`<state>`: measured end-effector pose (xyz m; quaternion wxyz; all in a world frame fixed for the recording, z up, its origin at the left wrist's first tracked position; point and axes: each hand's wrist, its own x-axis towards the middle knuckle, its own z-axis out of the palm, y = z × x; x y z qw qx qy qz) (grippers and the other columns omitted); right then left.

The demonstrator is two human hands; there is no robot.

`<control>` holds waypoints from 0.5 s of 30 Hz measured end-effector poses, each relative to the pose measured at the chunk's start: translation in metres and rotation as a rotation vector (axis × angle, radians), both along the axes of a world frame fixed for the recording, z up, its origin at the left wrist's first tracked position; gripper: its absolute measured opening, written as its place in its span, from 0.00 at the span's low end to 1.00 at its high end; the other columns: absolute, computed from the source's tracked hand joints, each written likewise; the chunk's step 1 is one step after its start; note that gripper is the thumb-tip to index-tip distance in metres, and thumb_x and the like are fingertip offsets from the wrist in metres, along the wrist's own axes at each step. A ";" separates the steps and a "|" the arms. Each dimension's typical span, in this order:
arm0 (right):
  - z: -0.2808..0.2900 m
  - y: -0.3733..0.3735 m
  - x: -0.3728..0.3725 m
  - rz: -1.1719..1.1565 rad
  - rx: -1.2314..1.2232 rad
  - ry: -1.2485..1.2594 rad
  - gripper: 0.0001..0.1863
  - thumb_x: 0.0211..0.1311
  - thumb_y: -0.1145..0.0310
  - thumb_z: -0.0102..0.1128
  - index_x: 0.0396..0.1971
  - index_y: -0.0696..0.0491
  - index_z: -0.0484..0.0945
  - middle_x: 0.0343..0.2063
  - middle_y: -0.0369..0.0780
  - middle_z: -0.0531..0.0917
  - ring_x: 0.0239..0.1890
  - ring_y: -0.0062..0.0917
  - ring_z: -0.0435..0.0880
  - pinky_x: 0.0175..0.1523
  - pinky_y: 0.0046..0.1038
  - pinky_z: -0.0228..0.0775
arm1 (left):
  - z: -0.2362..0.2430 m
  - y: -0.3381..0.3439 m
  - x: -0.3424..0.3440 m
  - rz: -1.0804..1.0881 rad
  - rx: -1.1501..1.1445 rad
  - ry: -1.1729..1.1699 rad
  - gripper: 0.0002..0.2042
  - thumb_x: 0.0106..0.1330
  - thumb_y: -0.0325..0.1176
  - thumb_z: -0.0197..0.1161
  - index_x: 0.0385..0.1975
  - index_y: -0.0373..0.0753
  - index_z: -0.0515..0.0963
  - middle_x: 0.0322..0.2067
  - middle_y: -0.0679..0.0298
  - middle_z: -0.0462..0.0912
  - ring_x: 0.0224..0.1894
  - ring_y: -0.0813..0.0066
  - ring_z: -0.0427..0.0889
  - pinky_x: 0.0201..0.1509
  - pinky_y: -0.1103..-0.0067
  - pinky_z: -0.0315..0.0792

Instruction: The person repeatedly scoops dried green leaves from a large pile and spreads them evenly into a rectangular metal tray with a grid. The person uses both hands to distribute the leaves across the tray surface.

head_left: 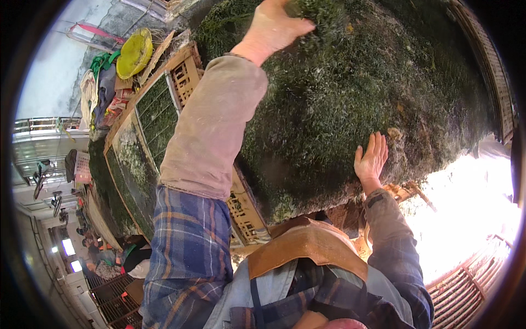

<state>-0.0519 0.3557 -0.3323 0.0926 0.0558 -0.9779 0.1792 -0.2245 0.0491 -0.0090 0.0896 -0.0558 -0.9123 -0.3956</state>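
Observation:
A broad heap of dark green, needle-like leafy matter (318, 104), mixed with paler fluff, fills the middle and upper right. My left arm stretches across to its far side, where my left hand (274, 27) is in among the greens. Its thumb sticks out to the right; the other fingers run off the upper edge, so their grip is hidden. A blurred green tuft lies beside that thumb. At the near right border of the heap, my right hand (372, 162) rests flat, fingers stretched upward, touching a pale brownish clump (394, 134).
Left of the heap stand slatted wooden frames (185, 77) and a metal-barred panel over more greens (156, 118). A yellow basket (135, 53) and cloths (98, 88) are at the far left. Woven slats (493, 71) border the right; a bamboo rack (466, 288) lies lower right.

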 end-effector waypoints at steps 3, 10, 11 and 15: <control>0.000 -0.001 0.000 -0.011 0.003 -0.006 0.34 0.68 0.57 0.56 0.69 0.59 0.66 0.73 0.49 0.64 0.77 0.46 0.56 0.80 0.48 0.42 | -0.040 0.019 0.018 -0.079 -0.577 -0.369 0.35 0.56 0.43 0.75 0.65 0.38 0.75 0.59 0.45 0.79 0.58 0.57 0.82 0.60 0.67 0.80; 0.007 -0.002 0.001 -0.024 -0.016 -0.022 0.34 0.68 0.58 0.57 0.70 0.58 0.65 0.73 0.48 0.63 0.78 0.45 0.55 0.80 0.48 0.41 | -0.159 0.019 0.093 -0.039 -0.551 -0.259 0.32 0.49 0.35 0.75 0.59 0.45 0.77 0.53 0.53 0.78 0.55 0.45 0.80 0.59 0.62 0.78; 0.007 -0.001 0.002 -0.016 -0.016 -0.030 0.34 0.68 0.58 0.57 0.70 0.58 0.65 0.73 0.48 0.63 0.78 0.45 0.55 0.80 0.48 0.41 | -0.150 0.012 0.087 -0.035 -0.501 -0.247 0.30 0.49 0.34 0.75 0.58 0.44 0.78 0.51 0.53 0.79 0.53 0.46 0.82 0.59 0.63 0.78; 0.002 -0.002 0.003 -0.019 -0.011 -0.009 0.34 0.68 0.57 0.57 0.69 0.58 0.66 0.73 0.48 0.63 0.78 0.44 0.56 0.79 0.48 0.43 | -0.069 0.004 0.097 -0.005 -0.323 -0.065 0.26 0.51 0.31 0.75 0.53 0.39 0.79 0.45 0.53 0.82 0.49 0.56 0.85 0.59 0.68 0.79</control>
